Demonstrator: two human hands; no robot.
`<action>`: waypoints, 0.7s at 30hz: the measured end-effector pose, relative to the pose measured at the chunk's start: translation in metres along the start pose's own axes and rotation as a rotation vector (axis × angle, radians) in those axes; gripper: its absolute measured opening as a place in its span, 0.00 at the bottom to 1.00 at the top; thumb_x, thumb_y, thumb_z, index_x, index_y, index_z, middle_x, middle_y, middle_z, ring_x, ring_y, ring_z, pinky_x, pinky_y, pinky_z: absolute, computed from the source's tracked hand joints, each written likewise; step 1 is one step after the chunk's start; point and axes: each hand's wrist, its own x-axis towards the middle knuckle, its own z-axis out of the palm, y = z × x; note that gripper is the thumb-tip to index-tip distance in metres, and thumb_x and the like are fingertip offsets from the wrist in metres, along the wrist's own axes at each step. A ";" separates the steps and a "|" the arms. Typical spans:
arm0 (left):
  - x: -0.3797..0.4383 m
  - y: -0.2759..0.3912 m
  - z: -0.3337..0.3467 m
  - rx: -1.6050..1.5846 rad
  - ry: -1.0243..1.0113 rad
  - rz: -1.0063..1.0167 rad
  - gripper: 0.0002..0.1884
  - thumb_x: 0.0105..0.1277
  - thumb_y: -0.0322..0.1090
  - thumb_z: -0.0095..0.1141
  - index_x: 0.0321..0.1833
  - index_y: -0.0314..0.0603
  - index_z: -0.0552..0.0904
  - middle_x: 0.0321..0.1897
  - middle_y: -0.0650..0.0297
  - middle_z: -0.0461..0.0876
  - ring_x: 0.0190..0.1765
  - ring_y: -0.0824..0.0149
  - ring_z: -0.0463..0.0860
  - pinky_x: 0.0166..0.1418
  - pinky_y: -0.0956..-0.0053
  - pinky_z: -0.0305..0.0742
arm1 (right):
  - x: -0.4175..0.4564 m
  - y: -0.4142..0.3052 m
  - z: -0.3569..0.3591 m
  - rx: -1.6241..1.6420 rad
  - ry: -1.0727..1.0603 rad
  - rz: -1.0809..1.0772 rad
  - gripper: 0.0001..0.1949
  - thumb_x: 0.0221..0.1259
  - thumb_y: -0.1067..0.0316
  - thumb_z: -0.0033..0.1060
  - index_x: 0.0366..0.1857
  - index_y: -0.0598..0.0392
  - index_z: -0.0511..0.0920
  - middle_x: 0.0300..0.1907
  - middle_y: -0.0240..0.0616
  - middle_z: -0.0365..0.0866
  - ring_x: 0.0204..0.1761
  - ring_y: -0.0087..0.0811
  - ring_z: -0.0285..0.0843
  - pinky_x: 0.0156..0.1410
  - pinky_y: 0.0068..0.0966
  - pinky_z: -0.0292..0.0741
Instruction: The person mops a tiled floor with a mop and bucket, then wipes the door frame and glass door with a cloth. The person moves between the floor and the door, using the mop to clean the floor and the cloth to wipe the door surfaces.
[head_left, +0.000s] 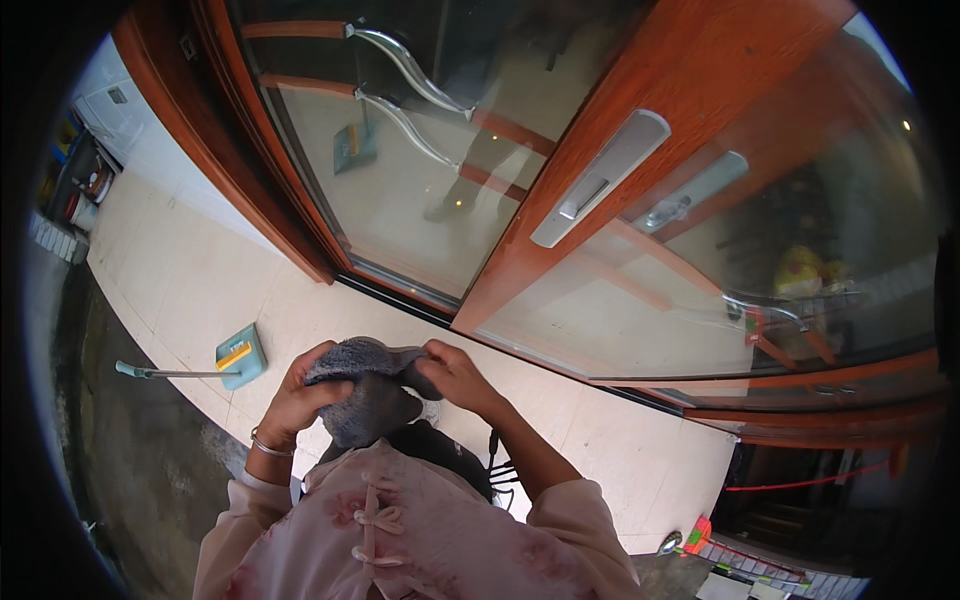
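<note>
A fuzzy dark grey-blue cloth item (364, 409), perhaps a pair of slippers or a thick cloth, is held up in front of my torso. My left hand (315, 394) grips its furry left part, with the thumb across the front. On the other side, my right hand (450, 375) pinches a smoother grey part near the top right. The exact kind of item cannot be told. Just beyond my hands stands a sliding glass door (570, 180) with a reddish-brown frame and a long silver handle plate (600, 178).
A teal dustpan (257, 352) with a long handle and a yellow part rests on the pale tiled floor (585, 442) to the left. Black cables (495, 469) hang by my right side. The door's black bottom track (397, 298) crosses the floor. A red-orange object (699, 535) lies at lower right.
</note>
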 end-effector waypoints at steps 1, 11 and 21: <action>0.001 -0.003 -0.006 0.079 0.047 -0.005 0.12 0.63 0.27 0.62 0.49 0.38 0.81 0.38 0.72 0.82 0.43 0.79 0.77 0.50 0.83 0.72 | 0.000 0.010 -0.007 0.063 0.099 -0.017 0.10 0.65 0.64 0.58 0.36 0.61 0.74 0.28 0.39 0.73 0.33 0.28 0.72 0.42 0.26 0.71; 0.055 0.010 0.021 0.532 -0.130 0.123 0.10 0.69 0.36 0.62 0.41 0.38 0.78 0.27 0.74 0.72 0.32 0.81 0.67 0.35 0.82 0.66 | -0.034 -0.031 -0.012 -0.732 0.671 0.064 0.21 0.62 0.57 0.64 0.54 0.59 0.75 0.42 0.53 0.80 0.46 0.52 0.81 0.51 0.44 0.77; 0.063 0.057 0.087 1.382 -0.670 0.978 0.20 0.54 0.44 0.68 0.40 0.35 0.78 0.33 0.52 0.79 0.35 0.47 0.82 0.41 0.57 0.77 | -0.005 -0.010 0.032 0.176 0.548 -0.400 0.17 0.61 0.70 0.58 0.54 0.60 0.75 0.56 0.42 0.78 0.58 0.37 0.75 0.64 0.35 0.73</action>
